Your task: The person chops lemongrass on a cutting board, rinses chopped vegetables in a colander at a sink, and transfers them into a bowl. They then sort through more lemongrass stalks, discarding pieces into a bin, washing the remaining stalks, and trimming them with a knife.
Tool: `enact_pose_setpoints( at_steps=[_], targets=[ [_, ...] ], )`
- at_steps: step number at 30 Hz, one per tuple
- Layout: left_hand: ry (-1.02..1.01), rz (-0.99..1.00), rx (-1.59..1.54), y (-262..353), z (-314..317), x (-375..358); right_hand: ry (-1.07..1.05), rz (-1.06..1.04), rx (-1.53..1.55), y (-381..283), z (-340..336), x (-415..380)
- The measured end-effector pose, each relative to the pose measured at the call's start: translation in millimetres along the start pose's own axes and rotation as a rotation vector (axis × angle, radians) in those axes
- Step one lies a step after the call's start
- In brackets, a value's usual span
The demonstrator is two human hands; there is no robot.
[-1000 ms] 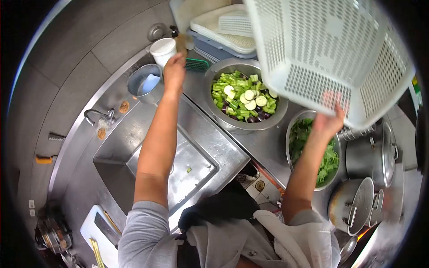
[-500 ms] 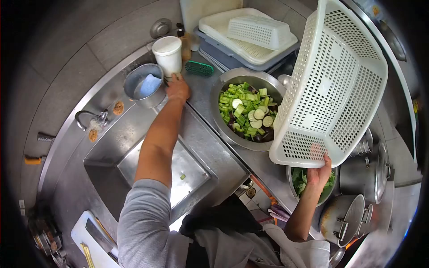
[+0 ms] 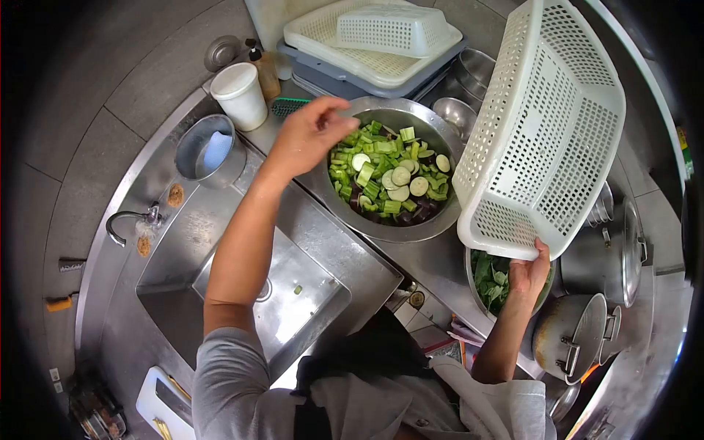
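Observation:
My right hand (image 3: pixel 529 277) grips the lower rim of a large white plastic basket (image 3: pixel 506 169), which is tilted on its side with its hollow facing right. My left hand (image 3: pixel 309 138) is in the air at the left rim of a wide metal bowl (image 3: pixel 447 213); thumb and fingers are apart, with nothing between them. Chopped green vegetable pieces (image 3: pixel 372 183) and pale round slices (image 3: pixel 400 176) fill the bowl, with dark purple chunks underneath. Below the basket, a second metal bowl (image 3: pixel 470 282) of leafy greens (image 3: pixel 490 282) is partly covered by my right hand and the basket.
On the left is a steel sink (image 3: pixel 169 293) with a faucet (image 3: pixel 126 220). Behind it stand a metal pot (image 3: pixel 192 158) holding a blue item, a white tub (image 3: pixel 240 99) and a green brush (image 3: pixel 288 107). Stacked trays (image 3: pixel 315 66) stand at the back; lidded pots (image 3: pixel 598 249) at right.
My left hand has left the counter beside the metal pot and moved right to the vegetable bowl. My right hand still holds the basket. The whole view has shifted slightly.

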State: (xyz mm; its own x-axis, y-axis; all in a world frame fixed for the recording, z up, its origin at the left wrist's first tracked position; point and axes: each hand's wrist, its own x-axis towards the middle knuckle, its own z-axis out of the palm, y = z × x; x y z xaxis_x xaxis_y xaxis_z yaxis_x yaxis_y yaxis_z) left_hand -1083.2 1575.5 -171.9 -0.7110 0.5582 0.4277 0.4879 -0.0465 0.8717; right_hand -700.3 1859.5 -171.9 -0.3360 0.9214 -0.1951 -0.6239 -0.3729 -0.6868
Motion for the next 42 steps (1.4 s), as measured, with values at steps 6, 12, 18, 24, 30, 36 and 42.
enact_pose_setpoints(
  at_steps=[6,12,18,24,30,36,42],
  targets=[
    [0.016,0.252,0.563,18,44,93,-0.060,0.049,0.022,-8,-2,-15],
    [-0.189,0.158,1.087,-20,101,206,-0.071,0.087,-0.021,-11,-4,-44],
    [-0.133,0.242,1.262,-38,136,255,-0.050,0.060,-0.038,-22,-18,-75],
    [0.169,0.542,1.134,-13,98,273,-0.044,0.081,-0.026,-25,-18,-88],
    [0.741,0.746,0.795,70,-40,178,-0.117,0.064,0.000,-4,15,-58],
    [1.083,0.308,0.618,75,-112,-22,-0.282,0.129,0.149,43,121,-19],
    [1.216,0.084,0.014,76,-136,-174,-0.841,0.279,-0.150,102,214,-72]
  ],
)
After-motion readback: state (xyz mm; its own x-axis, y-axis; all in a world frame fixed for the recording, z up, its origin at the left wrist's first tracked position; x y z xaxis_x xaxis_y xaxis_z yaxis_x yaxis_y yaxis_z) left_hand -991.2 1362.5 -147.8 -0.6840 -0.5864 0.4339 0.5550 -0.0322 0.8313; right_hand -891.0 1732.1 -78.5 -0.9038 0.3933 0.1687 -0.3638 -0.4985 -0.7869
